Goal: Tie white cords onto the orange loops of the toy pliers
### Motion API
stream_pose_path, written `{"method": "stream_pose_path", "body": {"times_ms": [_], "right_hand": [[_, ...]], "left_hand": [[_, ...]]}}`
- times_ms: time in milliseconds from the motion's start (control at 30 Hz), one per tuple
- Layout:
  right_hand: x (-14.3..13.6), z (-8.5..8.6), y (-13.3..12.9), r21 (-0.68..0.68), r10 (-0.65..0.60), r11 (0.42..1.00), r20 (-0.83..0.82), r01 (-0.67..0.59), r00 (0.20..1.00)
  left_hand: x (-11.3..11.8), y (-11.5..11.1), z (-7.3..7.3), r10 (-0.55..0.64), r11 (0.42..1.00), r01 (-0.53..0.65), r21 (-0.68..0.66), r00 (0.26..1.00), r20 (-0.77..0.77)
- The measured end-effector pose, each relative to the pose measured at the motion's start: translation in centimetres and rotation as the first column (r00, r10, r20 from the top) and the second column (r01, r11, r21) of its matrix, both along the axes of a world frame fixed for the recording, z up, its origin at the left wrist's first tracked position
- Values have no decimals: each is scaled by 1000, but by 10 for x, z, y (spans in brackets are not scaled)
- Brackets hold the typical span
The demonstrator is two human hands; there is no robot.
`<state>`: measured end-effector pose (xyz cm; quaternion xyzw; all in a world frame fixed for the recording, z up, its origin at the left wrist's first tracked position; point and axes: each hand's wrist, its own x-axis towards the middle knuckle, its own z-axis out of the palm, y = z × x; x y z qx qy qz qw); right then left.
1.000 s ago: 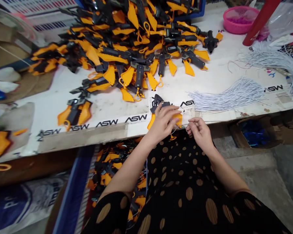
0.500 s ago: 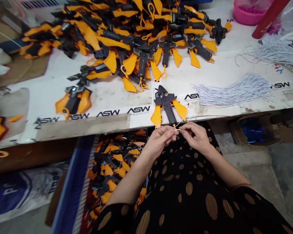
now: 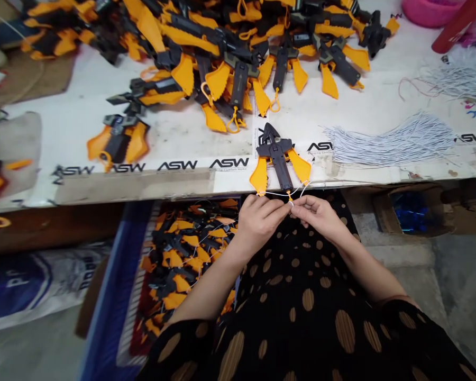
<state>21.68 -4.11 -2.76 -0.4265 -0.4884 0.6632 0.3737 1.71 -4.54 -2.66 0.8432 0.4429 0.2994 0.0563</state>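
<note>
A dark toy piece with two orange wings (image 3: pixel 278 159) lies at the table's front edge, its pointed end away from me. A thin white tie (image 3: pixel 275 194) runs by its wing tips and its near end. My left hand (image 3: pixel 262 219) is closed, its fingertips pinching at the tie and the small orange cord at the toy's near end. From the other side, my right hand (image 3: pixel 317 216) pinches the white tie close to my left fingertips. The exact grip between the fingertips is too small to make out.
A large heap of similar toys (image 3: pixel 230 47) covers the back of the table (image 3: pixel 182 127). Two more toys (image 3: pixel 119 138) lie at left. A bundle of white ties (image 3: pixel 392 140) rests at right. Below the edge stands a blue crate (image 3: pixel 115 296) full of toys.
The view has shifted slightly. My left hand has turned over, with its back now upward and fingers stretched toward the right fingertips. The white tie now shows as loops beside the toy's near end.
</note>
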Motion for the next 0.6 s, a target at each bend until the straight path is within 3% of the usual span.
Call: {"method": "stream_pose_path", "body": {"times_ms": [67, 167, 267, 333, 400, 433, 500, 533, 567, 600], "right_hand": [[1, -1, 1, -65, 4, 998, -9, -5, 1000], [2, 0, 1, -92, 27, 995, -33, -30, 999], [2, 0, -1, -63, 45, 997, -46, -48, 998], [2, 0, -4, 1, 52, 999, -40, -52, 998], [2, -1, -6, 185, 14, 982, 25, -18, 1000], [2, -1, -7, 322, -18, 947, 82, -10, 996], [4, 1, -7, 578, -98, 815, 205, -39, 974], [6, 2, -6, 654, -126, 752, 258, -77, 958], [7, 4, -6, 686, -133, 718, 301, -117, 944], [9, 6, -5, 678, -125, 721, 331, -144, 935]], "left_hand": [[-4, 2, -3, -73, 997, 73, 2, 995, -75], [-5, 2, -5, -124, 992, 125, 23, 992, -17], [3, -1, -4, -44, 998, 50, -30, 983, 180], [12, -5, -3, 87, 981, -14, -195, 925, 370], [21, -8, -2, 227, 887, 70, -457, 794, 564], [24, -9, -2, 292, 801, 178, -572, 717, 632], [27, -9, 0, 389, 608, 395, -689, 607, 692], [27, -8, 1, 412, 551, 447, -705, 588, 696], [25, -6, 3, 411, 540, 450, -711, 596, 690], [22, -4, 5, 382, 573, 414, -708, 629, 677]]}}
